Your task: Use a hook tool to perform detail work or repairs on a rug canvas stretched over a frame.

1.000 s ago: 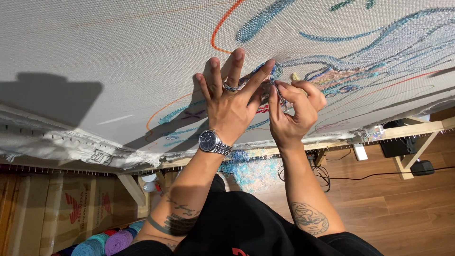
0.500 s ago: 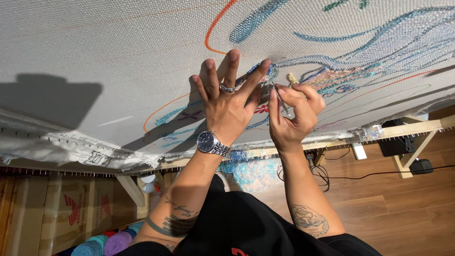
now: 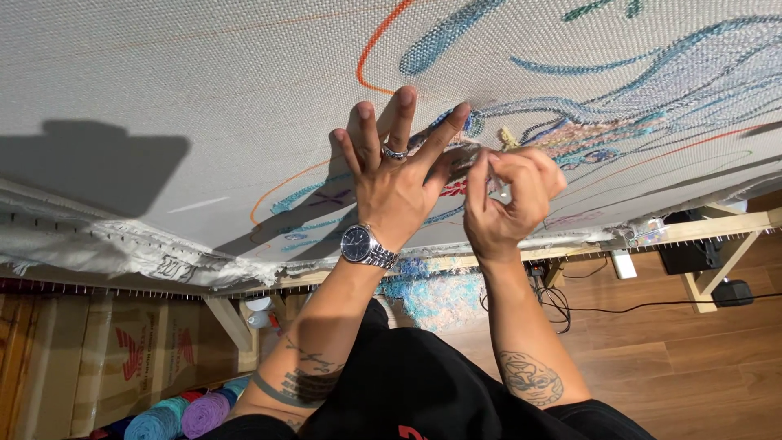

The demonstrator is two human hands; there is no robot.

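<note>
On the stretched tufting cloth [image 3: 204,90], at about nine o'clock from the yarn design [image 3: 619,90], the left hand [image 3: 395,175] lies flat with fingers spread, grasping nothing, pressing the weave. At its three o'clock the right hand [image 3: 515,195] is pinched shut on a small pale thing, perhaps loose yarn; I cannot tell which. A hard tug could likely pull neighbouring loops out, or slacken cloth off the wooden frame [image 3: 709,228].
</note>
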